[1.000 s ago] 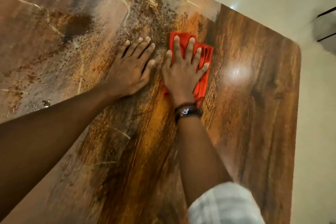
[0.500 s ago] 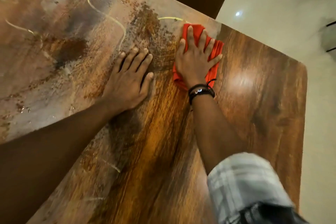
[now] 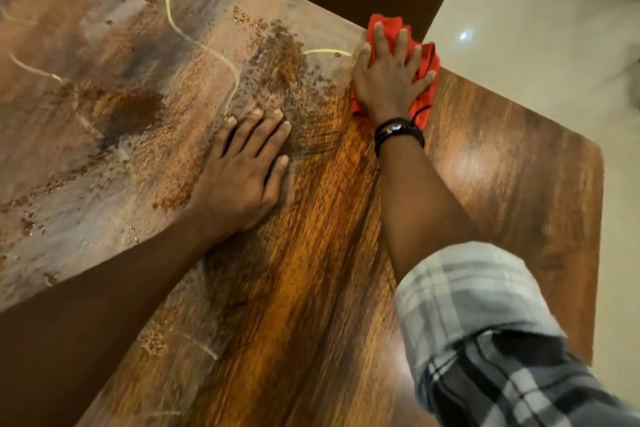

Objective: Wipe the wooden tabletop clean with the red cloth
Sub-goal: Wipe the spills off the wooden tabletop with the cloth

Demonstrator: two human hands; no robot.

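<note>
Red cloth (image 3: 426,61) largely beneath right hand (image 3: 388,83)

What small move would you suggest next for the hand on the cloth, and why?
Probably slide the cloth left: the right hand presses it flat at the far edge of the tabletop, and brown smears lie just left of it.

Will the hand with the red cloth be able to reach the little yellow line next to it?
Probably yes. The right hand presses the red cloth at the far edge of the tabletop, and the short yellow streak lies just beside it, with nothing between.
</note>
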